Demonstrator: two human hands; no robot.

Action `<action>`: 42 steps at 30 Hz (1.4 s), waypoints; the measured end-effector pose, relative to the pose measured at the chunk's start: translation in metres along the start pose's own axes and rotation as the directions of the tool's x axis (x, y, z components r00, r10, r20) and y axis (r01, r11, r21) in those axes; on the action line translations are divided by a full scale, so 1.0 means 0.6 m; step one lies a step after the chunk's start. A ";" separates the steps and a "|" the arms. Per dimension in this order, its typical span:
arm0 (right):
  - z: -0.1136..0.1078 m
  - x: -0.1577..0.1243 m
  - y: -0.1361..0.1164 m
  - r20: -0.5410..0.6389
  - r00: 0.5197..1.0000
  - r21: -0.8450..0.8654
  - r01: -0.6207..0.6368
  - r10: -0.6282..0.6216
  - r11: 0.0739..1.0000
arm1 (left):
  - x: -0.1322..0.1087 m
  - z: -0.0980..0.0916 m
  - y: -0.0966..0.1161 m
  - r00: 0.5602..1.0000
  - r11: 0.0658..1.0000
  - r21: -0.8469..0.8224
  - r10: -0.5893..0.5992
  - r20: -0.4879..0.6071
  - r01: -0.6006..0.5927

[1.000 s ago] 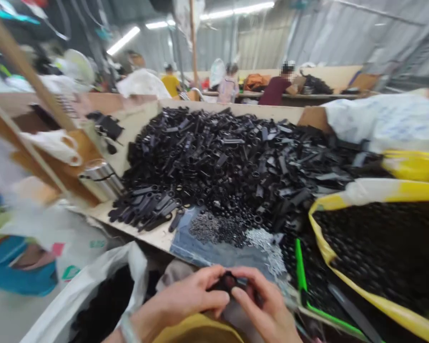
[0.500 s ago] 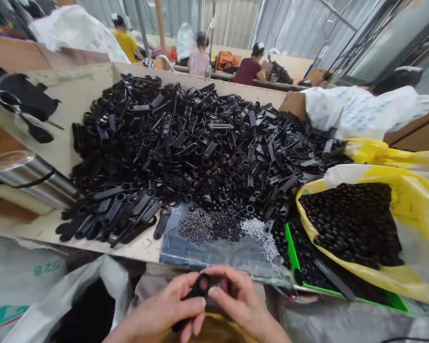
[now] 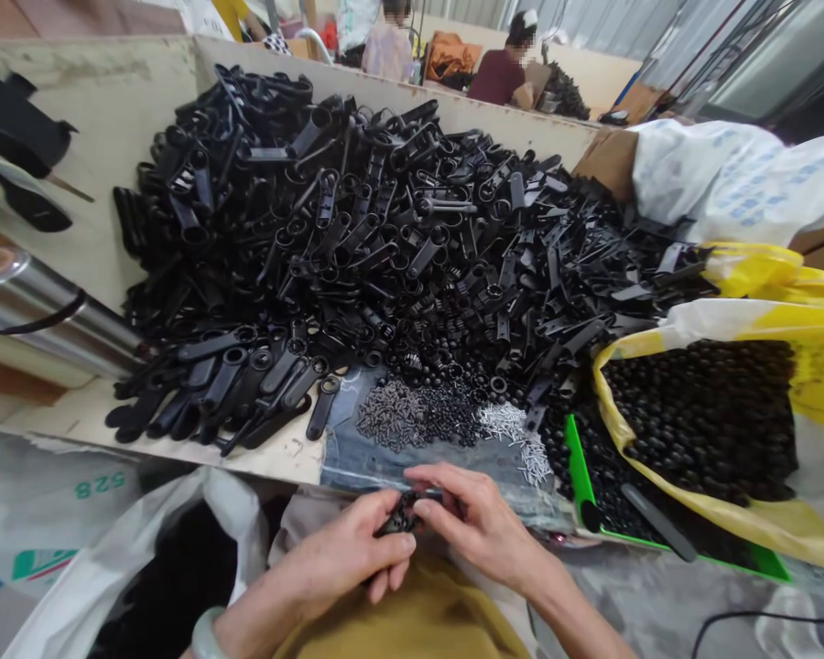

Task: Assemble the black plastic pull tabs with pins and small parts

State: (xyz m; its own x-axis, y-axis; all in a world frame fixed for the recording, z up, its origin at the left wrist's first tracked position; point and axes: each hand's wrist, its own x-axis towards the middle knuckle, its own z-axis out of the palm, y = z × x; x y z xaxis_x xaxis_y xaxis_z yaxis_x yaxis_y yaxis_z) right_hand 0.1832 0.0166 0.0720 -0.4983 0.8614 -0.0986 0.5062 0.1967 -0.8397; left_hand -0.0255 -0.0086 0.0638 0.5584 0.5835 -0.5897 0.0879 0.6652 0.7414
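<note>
My left hand is closed around a black plastic handle, low in front of the table edge. One end of the handle shows between thumb and forefinger; the palm covers the rest. My right hand curls in from the other side, thumb tip at that end and fingers bent over it. Whether a small piece sits in its fingers is hidden. Just beyond lie heaps of small parts on a dark cloth: grey-brown bits, black bits and silver pins.
A large pile of black plastic parts fills the walled table. Handles lie in a row at left by a steel flask. At right are a yellow-white sack of black pieces and a green tray. An open white sack stands below.
The camera view has tipped down and shifted. The handle's ring end faced me before; now the handle is turned and shows a rougher end. My right hand stays at it.
</note>
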 end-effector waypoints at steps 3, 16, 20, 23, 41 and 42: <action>0.004 0.003 -0.001 -0.011 1.000 -0.041 -0.028 0.028 0.999 | 0.005 0.005 -0.003 0.998 0.999 -0.013 0.035 -0.059 -0.036; -0.024 0.000 0.016 0.138 0.988 0.010 0.065 -0.066 0.998 | 0.007 0.025 0.010 0.998 0.995 -0.079 0.056 0.027 -0.054; -0.032 0.003 0.023 0.166 0.982 0.023 0.087 -0.090 0.996 | 0.009 0.027 0.008 0.998 0.986 -0.159 0.046 0.033 -0.041; -0.033 0.004 0.027 0.165 0.981 0.031 0.097 -0.100 0.995 | 0.010 0.027 0.005 0.999 0.982 -0.191 0.018 0.030 -0.012; -0.007 0.015 0.057 -0.248 0.967 -0.218 0.002 -0.057 0.976 | 0.048 -0.015 -0.007 0.501 0.339 0.932 0.788 -0.357 0.130; -0.004 0.019 0.059 -0.255 0.966 -0.237 -0.008 -0.054 0.972 | 0.059 -0.013 -0.005 0.480 0.299 0.944 0.814 -0.327 0.136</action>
State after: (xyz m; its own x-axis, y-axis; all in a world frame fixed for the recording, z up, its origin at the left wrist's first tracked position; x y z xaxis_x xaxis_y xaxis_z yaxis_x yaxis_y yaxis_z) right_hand 0.1971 0.0343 0.0427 -0.3291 0.9404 0.0859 0.6625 0.2948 -0.6886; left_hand -0.0125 0.0135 0.0381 0.0699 0.9740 0.2156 0.8812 -0.1616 0.4442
